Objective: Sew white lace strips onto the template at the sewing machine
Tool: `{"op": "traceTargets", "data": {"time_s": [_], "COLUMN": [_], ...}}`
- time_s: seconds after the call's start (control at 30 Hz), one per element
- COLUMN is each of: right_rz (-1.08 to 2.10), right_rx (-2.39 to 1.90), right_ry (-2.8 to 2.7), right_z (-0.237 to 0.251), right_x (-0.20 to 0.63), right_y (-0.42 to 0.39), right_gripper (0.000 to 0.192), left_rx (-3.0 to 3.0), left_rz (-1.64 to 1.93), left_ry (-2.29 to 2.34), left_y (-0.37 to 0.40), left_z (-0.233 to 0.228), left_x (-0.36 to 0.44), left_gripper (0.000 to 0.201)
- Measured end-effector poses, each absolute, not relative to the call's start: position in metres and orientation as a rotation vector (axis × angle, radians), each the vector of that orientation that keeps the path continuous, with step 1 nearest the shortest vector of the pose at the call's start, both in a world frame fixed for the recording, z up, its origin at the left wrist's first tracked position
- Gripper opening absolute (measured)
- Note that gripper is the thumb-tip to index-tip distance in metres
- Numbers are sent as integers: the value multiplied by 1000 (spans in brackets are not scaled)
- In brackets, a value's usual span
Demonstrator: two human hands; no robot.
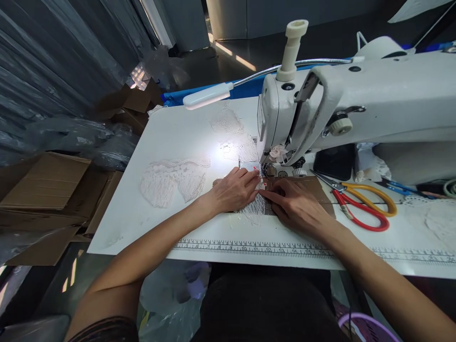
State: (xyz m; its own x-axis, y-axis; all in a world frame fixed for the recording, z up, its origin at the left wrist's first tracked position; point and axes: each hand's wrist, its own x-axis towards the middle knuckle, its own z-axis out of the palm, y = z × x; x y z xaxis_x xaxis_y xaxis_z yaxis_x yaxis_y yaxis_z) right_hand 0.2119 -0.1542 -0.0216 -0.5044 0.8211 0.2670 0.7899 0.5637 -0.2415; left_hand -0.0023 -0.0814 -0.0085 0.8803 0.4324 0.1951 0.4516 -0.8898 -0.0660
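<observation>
A white lace piece (253, 212) lies under the presser foot (262, 170) of a white sewing machine (276, 102). My left hand (238, 189) rests on its left side, fingers bent and pressed together at the lace beside the foot. From the right, my right hand (297, 203) reaches the same lace with the index finger stretched out and the other fingers curled under. Both sets of fingertips meet just in front of the needle area, and partly cover the lace. Small red spots show near the fingertips; what they are I cannot make out.
More lace pieces lie left (160, 183) and behind (228, 121). Scissors (366, 194) with red and yellow handles sit right of my right hand, near a dark flat object (335, 161). A lit lamp (207, 96) hangs over the table. A ruler strip (228, 246) runs along the front edge.
</observation>
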Motion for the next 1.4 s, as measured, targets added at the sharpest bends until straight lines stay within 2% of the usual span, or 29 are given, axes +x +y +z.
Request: {"op": "traceTargets", "data": {"time_s": [1.4], "right_rz": [253], "right_rx": [-1358], "right_ry": [-2318], "right_z": [-28], "right_x": [217], "right_y": [-149], "right_gripper": [37], "left_rx": [-2968], "left_rz": [-546], "left_ry": [-860], "left_y": [-81], "left_z": [-17], "left_x": [-2], "left_gripper": [32]}}
